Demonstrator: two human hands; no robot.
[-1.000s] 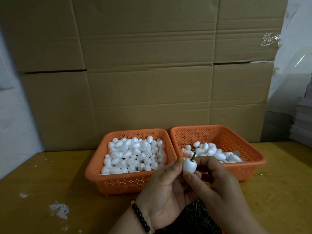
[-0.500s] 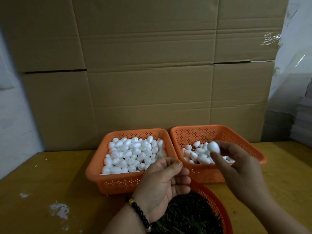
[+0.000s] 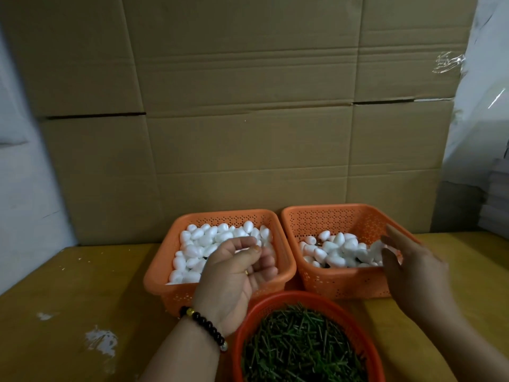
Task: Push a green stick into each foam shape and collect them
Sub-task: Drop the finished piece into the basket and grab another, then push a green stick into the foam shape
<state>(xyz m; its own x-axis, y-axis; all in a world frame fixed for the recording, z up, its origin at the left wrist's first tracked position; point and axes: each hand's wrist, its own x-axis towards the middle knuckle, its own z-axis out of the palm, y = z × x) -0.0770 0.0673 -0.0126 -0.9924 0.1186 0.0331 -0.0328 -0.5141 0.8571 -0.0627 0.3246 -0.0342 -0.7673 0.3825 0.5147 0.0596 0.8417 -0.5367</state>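
1. Your left hand (image 3: 234, 274) hovers over the near right corner of the left basket (image 3: 157, 274), palm up, fingers loosely curled and holding nothing.
2. That basket is heaped with white foam shapes (image 3: 212, 244) almost to its rim; it stands just left of the right basket (image 3: 338, 285), their rims nearly touching.
3. Your right hand (image 3: 413, 268) hangs over the near right corner of the right basket, fingers straight and apart, empty; a blurred foam shape (image 3: 376, 248) shows just left of its fingertips, above the pile.
4. The finished pile (image 3: 338, 249) fills only the near part of the right basket, leaving bare floor toward its far wall.
5. The round red bowl (image 3: 303, 297) of green sticks (image 3: 303, 346) sits just in front of both baskets, its far rim close to their near walls.
6. Open desk (image 3: 82, 299) spreads left of the left basket, with white scuffs on it, and a narrower strip lies right of the right basket.
7. A cardboard wall (image 3: 248, 106) stands close behind both baskets.
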